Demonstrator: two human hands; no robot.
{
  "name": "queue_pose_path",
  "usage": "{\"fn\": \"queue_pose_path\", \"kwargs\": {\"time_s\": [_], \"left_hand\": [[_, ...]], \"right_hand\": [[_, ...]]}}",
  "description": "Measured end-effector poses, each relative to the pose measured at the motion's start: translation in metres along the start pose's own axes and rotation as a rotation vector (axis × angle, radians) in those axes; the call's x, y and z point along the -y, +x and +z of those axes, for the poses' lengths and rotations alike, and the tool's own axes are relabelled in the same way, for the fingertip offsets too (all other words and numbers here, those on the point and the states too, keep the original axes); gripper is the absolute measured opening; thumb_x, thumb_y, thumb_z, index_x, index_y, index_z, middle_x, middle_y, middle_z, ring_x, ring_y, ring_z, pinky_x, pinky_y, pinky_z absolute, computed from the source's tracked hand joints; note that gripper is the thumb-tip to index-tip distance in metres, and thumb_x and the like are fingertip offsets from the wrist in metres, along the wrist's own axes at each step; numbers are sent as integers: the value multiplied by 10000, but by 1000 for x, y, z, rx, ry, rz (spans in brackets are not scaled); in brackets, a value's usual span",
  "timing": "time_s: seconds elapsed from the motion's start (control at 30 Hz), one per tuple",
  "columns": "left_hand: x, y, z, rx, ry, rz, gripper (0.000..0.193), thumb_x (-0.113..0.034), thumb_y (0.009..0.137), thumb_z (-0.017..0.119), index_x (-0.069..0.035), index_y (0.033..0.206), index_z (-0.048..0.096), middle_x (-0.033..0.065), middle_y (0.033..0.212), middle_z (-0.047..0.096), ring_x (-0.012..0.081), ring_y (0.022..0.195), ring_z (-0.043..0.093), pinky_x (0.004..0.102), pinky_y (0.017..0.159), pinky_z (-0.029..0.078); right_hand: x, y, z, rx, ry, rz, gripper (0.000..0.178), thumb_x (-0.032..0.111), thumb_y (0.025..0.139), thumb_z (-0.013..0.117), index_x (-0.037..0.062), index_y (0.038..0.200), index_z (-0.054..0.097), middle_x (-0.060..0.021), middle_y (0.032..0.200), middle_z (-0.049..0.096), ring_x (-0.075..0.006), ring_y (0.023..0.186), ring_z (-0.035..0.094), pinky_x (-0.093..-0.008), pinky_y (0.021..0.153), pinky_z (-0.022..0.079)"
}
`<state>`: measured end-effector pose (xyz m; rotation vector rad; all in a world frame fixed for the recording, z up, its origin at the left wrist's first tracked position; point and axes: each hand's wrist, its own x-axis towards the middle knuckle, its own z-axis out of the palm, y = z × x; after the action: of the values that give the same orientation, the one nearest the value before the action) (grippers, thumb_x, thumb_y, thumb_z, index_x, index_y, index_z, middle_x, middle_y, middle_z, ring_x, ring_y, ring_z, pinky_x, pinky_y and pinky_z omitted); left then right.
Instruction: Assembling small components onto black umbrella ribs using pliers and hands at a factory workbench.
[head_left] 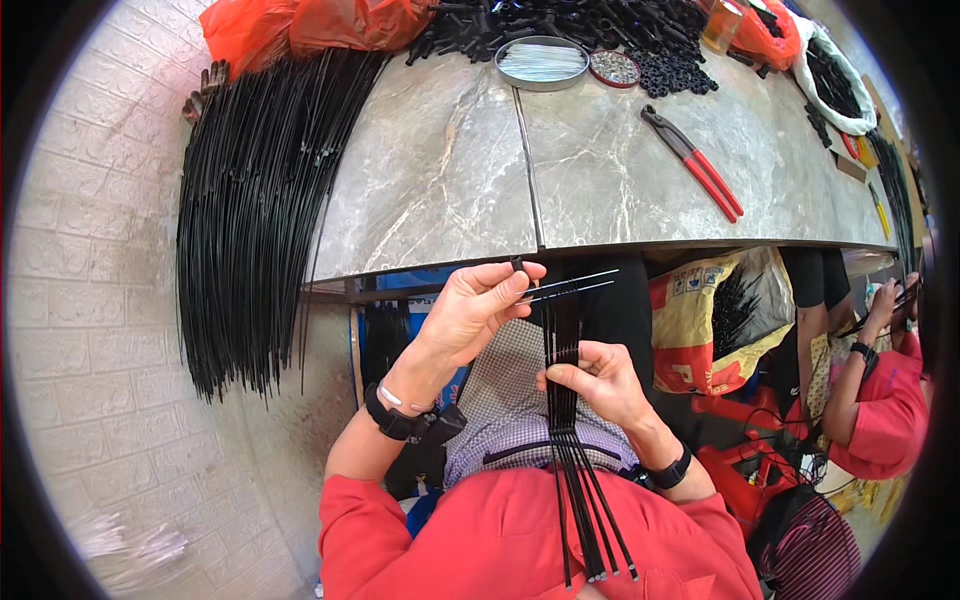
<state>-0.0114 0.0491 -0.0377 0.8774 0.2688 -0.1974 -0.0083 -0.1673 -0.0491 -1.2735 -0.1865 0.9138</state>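
A workshop in full swing: just across from me, a thick sheaf of black rods (255, 220) hangs off a marble-patterned table (430, 170). Red-handled pliers (708, 180), a round tin (543, 86) of pale, thin pieces (543, 60) and heaped black parts (590, 22) lie on top. An open sack (688, 330) stands below; a co-worker (880, 420) in red handles dark strands nearby.

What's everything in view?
Strand bundle: one, black, right hand
Small piece: one, black, left hand
Thin rods: at least two, dark, centre
Strand pile: one, black, table's left
Pincers: one, red-handled, table's right
Tins: two, silvery and red, far table
Fittings: many, black, far table
Bags: at least two, orange, far table
Sacks: two, white and yellow, right
Table: one, grey, ahead
Person: one, red sleeve, right
Left hand: one, red sleeve, centre
Right hand: one, red sleeve, centre
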Motion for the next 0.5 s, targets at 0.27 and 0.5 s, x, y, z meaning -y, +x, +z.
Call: {"fn": "queue_pose_path", "kwargs": {"time_s": [0.27, 0.5], "left_hand": [[-10, -1, -2, 83, 17, -61, 284, -198, 914, 611, 16, 1097, 647, 98, 902, 682, 130, 742, 659, 212, 649, 566], [-12, 1, -4, 71, 112, -69, 299, -216, 910, 613, 25, 1082, 656, 98, 877, 679, 119, 708, 654, 213, 620, 563]], "right_hand": [[1, 1, 3, 17, -31, 12, 84, 45, 873, 637, -27, 899, 673, -63, 809, 702, -73, 739, 628, -218, 668, 503], [2, 3, 2, 25, -42, 9, 98, 51, 875, 633, -30, 907, 677, -59, 800, 698, -70, 729, 621, -218, 663, 501]]}}
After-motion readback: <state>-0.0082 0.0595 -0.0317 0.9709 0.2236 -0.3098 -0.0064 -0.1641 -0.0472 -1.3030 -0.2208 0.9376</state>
